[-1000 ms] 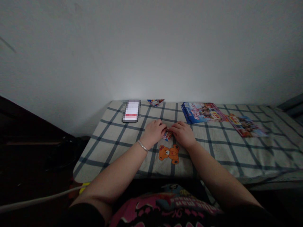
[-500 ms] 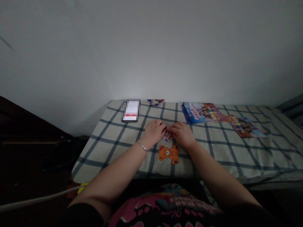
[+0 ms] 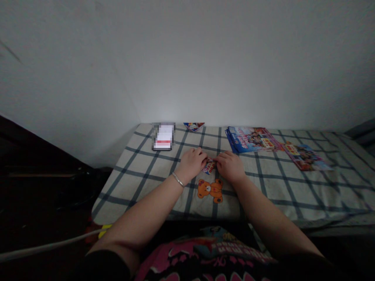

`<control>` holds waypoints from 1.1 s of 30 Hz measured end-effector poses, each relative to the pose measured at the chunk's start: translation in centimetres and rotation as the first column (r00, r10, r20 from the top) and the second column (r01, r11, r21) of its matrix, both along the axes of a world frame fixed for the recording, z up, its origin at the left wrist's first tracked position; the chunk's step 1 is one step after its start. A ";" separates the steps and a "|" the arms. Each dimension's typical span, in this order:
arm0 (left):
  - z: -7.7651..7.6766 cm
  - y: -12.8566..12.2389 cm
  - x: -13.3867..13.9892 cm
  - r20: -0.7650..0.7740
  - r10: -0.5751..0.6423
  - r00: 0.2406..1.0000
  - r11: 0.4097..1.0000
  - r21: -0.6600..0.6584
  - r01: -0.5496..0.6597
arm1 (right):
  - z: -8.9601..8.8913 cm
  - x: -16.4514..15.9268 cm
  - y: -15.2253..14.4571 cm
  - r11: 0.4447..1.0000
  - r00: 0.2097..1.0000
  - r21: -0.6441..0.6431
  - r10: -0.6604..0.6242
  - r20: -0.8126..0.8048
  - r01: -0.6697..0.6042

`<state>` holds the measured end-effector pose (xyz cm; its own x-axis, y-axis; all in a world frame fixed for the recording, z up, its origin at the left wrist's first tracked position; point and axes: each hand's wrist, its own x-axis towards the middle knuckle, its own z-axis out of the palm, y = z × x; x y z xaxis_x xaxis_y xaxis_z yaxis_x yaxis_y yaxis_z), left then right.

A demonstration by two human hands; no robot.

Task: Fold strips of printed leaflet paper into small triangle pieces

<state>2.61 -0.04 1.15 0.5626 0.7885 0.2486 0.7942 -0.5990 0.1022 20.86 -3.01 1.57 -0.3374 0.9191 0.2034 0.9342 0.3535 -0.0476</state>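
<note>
Between my two hands lies a small piece of folded printed paper point(image 3: 209, 168), coloured red, white and blue, low over the checked cloth. My left hand point(image 3: 192, 162), with a silver bangle at the wrist, has its fingers curled and closed on the paper's left side. From the other side my right hand point(image 3: 230, 165) pinches the paper near its top edge. Fingers cover part of the paper, so its full shape is hidden. Just below it, an orange teddy bear picture point(image 3: 210, 190) lies flat on the cloth.
A phone with a blurred screen point(image 3: 163, 136) lies at the back left. Near the wall is a small folded paper triangle point(image 3: 193, 126). A stack of colourful printed leaflets point(image 3: 249, 139) is at the back right, with another leaflet point(image 3: 306, 156) beside it. The wall point(image 3: 205, 62) borders the table.
The right fingers have shifted slightly right, and a little more of the folded paper shows between the hands. The whole view has also moved slightly. Both hands keep hold of the paper.
</note>
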 end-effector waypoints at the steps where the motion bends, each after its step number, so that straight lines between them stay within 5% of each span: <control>1: 0.0 0.0 0.0 -0.001 0.001 1.000 1.000 -0.002 -0.001 | 0.0 0.0 0.0 1.000 1.000 -0.003 -0.004 0.000 0.004; 15: 0.0 -0.3 0.6 -0.030 0.048 0.998 0.999 0.001 -0.048 | 1.1 -0.3 -0.4 0.999 0.995 -0.043 0.009 0.100 -0.005; 23: -0.2 -0.5 1.0 -0.031 0.114 0.993 0.993 0.020 -0.114 | 0.9 -0.1 -0.5 0.998 0.997 -0.048 -0.041 0.063 0.044; 33: -0.3 0.4 0.1 0.014 0.038 0.999 0.999 0.034 -0.039 | 0.8 0.3 -0.2 0.988 0.987 -0.036 -0.149 -0.053 0.148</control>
<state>2.76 0.31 0.82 0.5283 0.8005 0.2831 0.8155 -0.5712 0.0934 21.11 -3.23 2.36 -0.1857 0.9645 0.1878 0.9718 0.2085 -0.1100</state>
